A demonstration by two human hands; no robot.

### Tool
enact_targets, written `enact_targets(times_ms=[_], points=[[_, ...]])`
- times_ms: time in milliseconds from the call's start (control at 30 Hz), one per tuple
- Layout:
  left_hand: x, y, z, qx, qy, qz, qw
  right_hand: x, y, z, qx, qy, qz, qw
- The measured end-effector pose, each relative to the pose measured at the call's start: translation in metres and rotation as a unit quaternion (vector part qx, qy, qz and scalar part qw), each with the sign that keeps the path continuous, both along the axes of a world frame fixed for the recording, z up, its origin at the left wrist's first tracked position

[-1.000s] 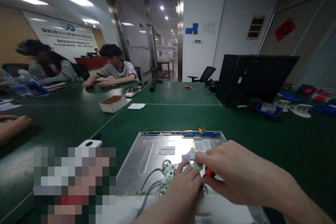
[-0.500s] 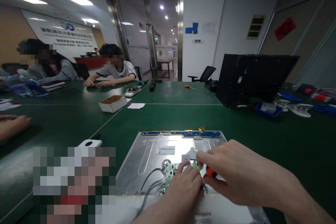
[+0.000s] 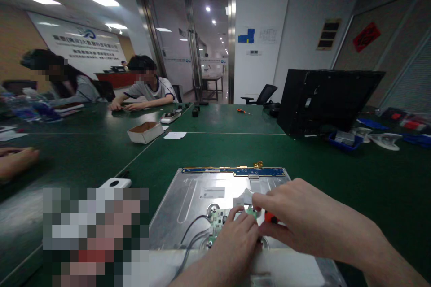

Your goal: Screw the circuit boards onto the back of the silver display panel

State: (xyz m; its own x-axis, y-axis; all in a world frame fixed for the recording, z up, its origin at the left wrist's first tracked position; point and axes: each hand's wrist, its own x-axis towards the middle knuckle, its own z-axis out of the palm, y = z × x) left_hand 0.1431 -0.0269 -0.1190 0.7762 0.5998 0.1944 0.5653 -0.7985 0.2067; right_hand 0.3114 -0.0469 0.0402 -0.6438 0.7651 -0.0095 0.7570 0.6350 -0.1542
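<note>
In the head view, my right hand (image 3: 296, 217) is closed around the red-and-black handle of a screwdriver (image 3: 270, 217), over the right side of a green circuit board (image 3: 218, 219). The screwdriver's tip is hidden behind my hands. Beside it, my left hand (image 3: 237, 240) rests on the board with bent fingers; its thumb and whatever it may pinch are out of sight. The board sits on a silver metal display panel (image 3: 191, 202), which has a blue strip board (image 3: 235, 171) along its far edge. Dark and grey cables (image 3: 192, 244) run from the board's left side.
Farther off on the green table lie an open cardboard box (image 3: 145, 133), a white paper (image 3: 175, 135) and an orange screwdriver (image 3: 242, 111). A black monitor casing (image 3: 332, 101) and a blue tray (image 3: 345, 140) are at right. Two people sit at left; another hand (image 3: 18, 161) is nearer.
The screwdriver handle has turned slightly in my right hand, with less of its black pattern showing. My right fingers have shifted a little around it; my left hand stays in place.
</note>
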Motion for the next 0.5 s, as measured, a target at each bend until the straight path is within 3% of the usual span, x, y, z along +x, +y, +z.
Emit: enact_targets(times_ms=[200,500], points=[[-0.0006,-0.002,0.0052,-0.021,0.006,0.006,1.0,0.0024,-0.0008,0.0034,-0.042,0.01,0.033,0.999],[-0.001,-0.0004,0.0018,-0.015,0.01,-0.002,1.0,0.0033,-0.0011,0.0048,-0.051,0.007,0.025,0.998]])
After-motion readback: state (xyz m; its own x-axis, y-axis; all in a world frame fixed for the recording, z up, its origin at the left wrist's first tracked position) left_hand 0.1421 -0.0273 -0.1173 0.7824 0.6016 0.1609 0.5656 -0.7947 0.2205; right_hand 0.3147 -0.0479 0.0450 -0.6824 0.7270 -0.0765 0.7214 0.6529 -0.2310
